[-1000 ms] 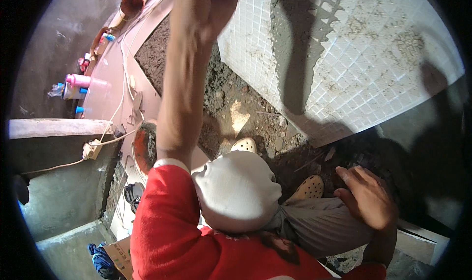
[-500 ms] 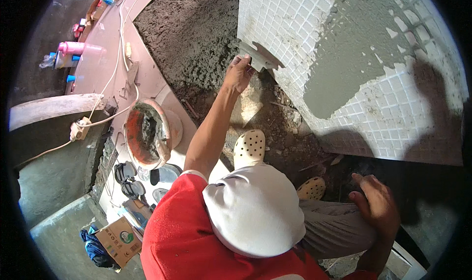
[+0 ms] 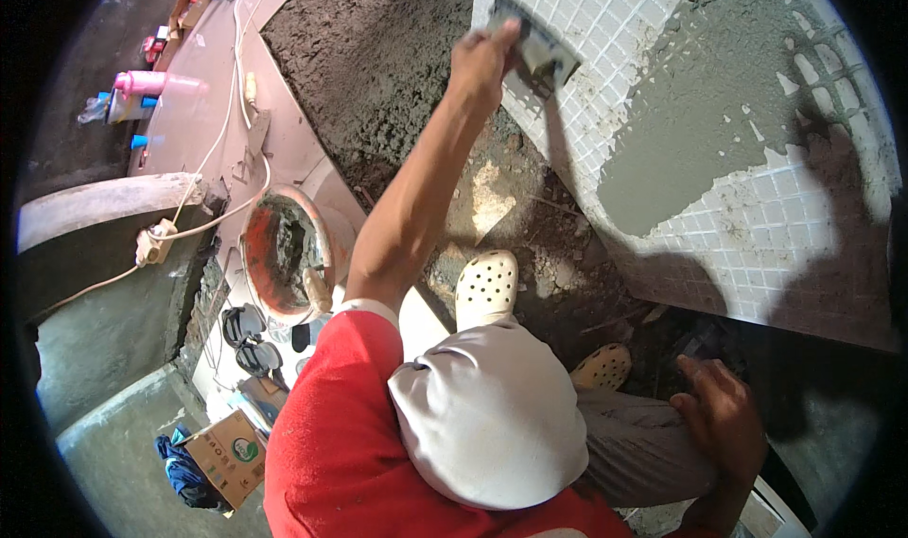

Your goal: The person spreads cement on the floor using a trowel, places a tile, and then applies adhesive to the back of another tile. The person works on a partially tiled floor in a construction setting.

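Observation:
My left hand [image 3: 480, 63] is closed on the handle of a steel trowel [image 3: 549, 51]. The trowel lies over the left edge of a large tile [image 3: 591, 27], whose pale grid-ribbed back faces up at me. Grey mortar [image 3: 681, 131] covers a broad band of that back, thinner and patchy toward the far right. Whether the blade touches the tile, I cannot tell. Down at the right, my right hand [image 3: 726, 420] rests by my bent knee, fingers stretched out with nothing seen in them; it is in shadow.
Rough wet mortar bed [image 3: 369, 65] lies beyond my left arm. An orange-rimmed bucket [image 3: 268, 283] with mortar stands at the left, near a white cable [image 3: 227, 112] and socket block [image 3: 154, 243]. Sandals [image 3: 251, 349], a cardboard box [image 3: 227, 453] and a pink bottle [image 3: 142, 83] lie farther left.
My left hand has moved away from me and slightly right with the trowel, from above the mortar bed's edge to over the tile. My right hand has barely moved.

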A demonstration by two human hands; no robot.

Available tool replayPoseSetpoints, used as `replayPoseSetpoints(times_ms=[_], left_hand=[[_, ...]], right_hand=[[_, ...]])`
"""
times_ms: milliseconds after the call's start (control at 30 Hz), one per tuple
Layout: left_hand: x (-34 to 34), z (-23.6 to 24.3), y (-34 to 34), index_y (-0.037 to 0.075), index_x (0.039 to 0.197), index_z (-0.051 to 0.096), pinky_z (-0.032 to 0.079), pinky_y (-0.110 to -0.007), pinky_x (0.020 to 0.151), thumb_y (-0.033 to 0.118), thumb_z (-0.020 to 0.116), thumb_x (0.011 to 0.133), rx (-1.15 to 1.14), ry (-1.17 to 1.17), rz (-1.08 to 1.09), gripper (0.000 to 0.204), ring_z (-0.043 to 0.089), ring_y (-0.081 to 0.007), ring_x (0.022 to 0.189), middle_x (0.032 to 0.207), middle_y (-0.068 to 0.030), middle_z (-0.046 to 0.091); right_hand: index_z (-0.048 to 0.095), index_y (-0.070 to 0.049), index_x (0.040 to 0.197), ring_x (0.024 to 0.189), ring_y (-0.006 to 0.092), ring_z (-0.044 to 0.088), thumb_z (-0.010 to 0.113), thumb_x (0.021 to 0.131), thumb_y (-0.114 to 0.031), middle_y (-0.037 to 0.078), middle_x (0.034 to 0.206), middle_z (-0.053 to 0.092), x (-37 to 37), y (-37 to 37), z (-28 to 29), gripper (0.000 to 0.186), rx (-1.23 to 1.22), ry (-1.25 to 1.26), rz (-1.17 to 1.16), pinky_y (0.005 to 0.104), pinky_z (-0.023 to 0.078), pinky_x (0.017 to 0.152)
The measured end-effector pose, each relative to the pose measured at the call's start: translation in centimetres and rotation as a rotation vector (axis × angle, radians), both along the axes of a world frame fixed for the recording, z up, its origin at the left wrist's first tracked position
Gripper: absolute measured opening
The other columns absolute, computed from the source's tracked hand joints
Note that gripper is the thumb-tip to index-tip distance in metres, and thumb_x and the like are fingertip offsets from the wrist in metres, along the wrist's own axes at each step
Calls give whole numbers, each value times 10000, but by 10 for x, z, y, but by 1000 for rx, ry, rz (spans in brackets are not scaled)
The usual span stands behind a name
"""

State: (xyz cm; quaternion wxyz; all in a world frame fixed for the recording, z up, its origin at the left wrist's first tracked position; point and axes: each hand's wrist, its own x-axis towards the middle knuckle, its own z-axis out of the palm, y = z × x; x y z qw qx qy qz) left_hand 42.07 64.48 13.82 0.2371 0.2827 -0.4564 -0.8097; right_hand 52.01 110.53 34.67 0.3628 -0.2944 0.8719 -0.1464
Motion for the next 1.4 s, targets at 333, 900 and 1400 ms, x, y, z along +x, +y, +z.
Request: replayPoseSetpoints(times_ms=[333, 900, 1400], left_hand=[[12, 128, -1, -41, 1275, 564, 458, -471, 1130, 265, 630, 1084, -528, 333, -184, 366, 591, -282, 1219, 1273, -157, 630], [37, -98, -8, -8, 1453, 549, 435, -437, 1153, 285, 524, 1133, 131, -232, -68, 435, 573, -279, 1310, 1397, -143, 612], [51, -52, -47, 42, 1325, 613, 520, -493, 1094, 203, 491, 1141, 164, 191, -164, 273, 633, -268, 1231, 1309, -91, 680]], right_hand=[[684, -27, 1350, 1116, 412, 672, 703, 969, -269, 203, 1196, 706, -8, 11, -5, 452, 69, 199, 50, 460, 506, 1010], [688, -53, 1357, 1065, 369, 704, 750, 932, -245, 176, 1167, 721, -17, 1, -13, 470, 62, 102, 82, 464, 531, 956], [639, -58, 1430, 1326, 434, 593, 572, 1047, -455, 227, 1426, 630, -40, -11, -9, 556, 226, -120, -40, 516, 434, 1133]])
